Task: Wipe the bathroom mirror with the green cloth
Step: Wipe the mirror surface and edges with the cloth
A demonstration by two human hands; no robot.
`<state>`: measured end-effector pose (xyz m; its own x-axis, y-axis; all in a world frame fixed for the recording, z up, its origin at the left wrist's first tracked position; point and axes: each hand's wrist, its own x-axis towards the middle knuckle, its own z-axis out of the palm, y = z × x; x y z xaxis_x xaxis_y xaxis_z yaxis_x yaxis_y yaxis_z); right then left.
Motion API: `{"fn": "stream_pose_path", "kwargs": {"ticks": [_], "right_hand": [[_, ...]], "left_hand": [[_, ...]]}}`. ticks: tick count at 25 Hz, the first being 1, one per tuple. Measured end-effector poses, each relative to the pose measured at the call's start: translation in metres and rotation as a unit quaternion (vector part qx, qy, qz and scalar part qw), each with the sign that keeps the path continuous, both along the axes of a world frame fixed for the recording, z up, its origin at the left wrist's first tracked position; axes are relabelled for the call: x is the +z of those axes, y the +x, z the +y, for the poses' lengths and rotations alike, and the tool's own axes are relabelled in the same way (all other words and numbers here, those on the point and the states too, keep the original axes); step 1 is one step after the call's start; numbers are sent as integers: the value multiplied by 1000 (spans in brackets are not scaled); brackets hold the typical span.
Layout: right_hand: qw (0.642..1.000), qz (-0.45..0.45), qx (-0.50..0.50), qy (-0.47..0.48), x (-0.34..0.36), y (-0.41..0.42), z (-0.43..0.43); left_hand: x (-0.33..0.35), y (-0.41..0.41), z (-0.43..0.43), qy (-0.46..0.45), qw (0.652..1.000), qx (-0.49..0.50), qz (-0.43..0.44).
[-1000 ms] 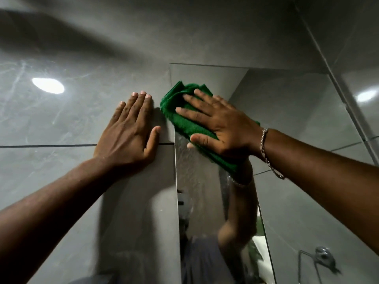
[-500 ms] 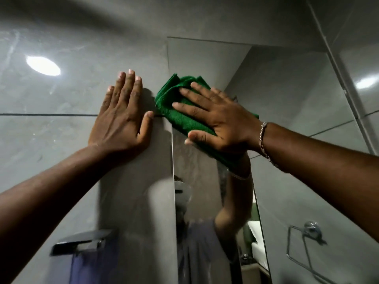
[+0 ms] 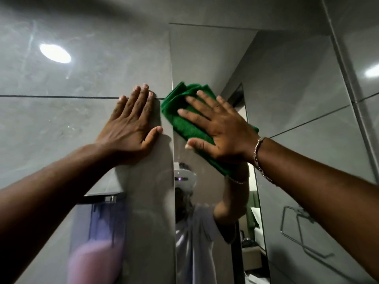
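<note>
Green cloth (image 3: pixel 187 125) lies folded and pressed flat against the mirror (image 3: pixel 207 58) near its left edge, a corner lapping over onto the grey tile wall (image 3: pixel 86 83). Nearest the camera, two bare forearms reach up from the 7 and 4 o'clock corners. At 7 o'clock, behind the left forearm, a wall dispenser (image 3: pixel 98 238) with a chrome top and a clear body holding pink liquid is blurred; no label or writing can be read on it. At 4 o'clock a chrome towel ring (image 3: pixel 297 234) hangs on the right wall. The right hand (image 3: pixel 223 136), a chain bracelet (image 3: pixel 258 158) at its wrist, rests palm-down on the cloth with its fingers (image 3: pixel 190 115) spread open, pinning rather than gripping it. The left hand (image 3: pixel 131 128) is at the cloth's 9 o'clock, just beside it, flat on the tile with fingers extended and close together, thumb out toward the mirror edge. Farther off, the mirror reflects the raised arm, the person's light shirt and a doorway. At 10 o'clock a round light glare (image 3: pixel 55 53) shines on the tile.
</note>
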<state>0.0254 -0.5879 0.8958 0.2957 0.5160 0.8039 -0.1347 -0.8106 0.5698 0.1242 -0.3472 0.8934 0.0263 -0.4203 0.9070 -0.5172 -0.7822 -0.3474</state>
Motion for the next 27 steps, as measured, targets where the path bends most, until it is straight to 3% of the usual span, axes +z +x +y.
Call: {"fn": "stream_pose_path", "kwargs": {"ticks": [2, 4, 6, 9, 10, 12, 15, 17, 20, 21, 22, 25, 27], "right_hand": [[987, -33, 35, 153, 3, 4, 15], [968, -59, 43, 239, -5, 12, 33], [982, -51, 24, 182, -30, 15, 40], [1000, 4, -8, -21, -60, 5, 20], [999, 13, -11, -43, -62, 2, 13], [999, -17, 9, 50, -61, 4, 10], [964, -76, 34, 252, -71, 11, 32], [976, -69, 27, 205, -93, 15, 38], [1000, 3, 11, -7, -122, 7, 17], [999, 13, 10, -32, -125, 5, 9], [1000, 5, 11, -8, -127, 4, 5], [973, -73, 27, 217, -133, 4, 21], [967, -78, 20, 242, -147, 6, 32]], "left_hand": [[-12, -7, 5, 3, 1000, 0, 21], [-25, -12, 9, 4, 999, -2, 40], [-37, -16, 13, 9, 998, 5, 58], [-45, -23, 17, 7, 995, -7, 96], [-47, -27, 18, 6, 993, -11, 113], [-52, -32, 21, 7, 990, -10, 139], [-70, -40, 29, -1, 985, -14, 171], [-83, -43, 34, -20, 986, -17, 167], [-102, -49, 39, -44, 992, 8, 118], [-108, -50, 40, -49, 993, 20, 101], [-114, -51, 40, -54, 994, 29, 87], [-130, -53, 39, -61, 995, 43, 60], [-139, -55, 38, -63, 995, 48, 53]]}}
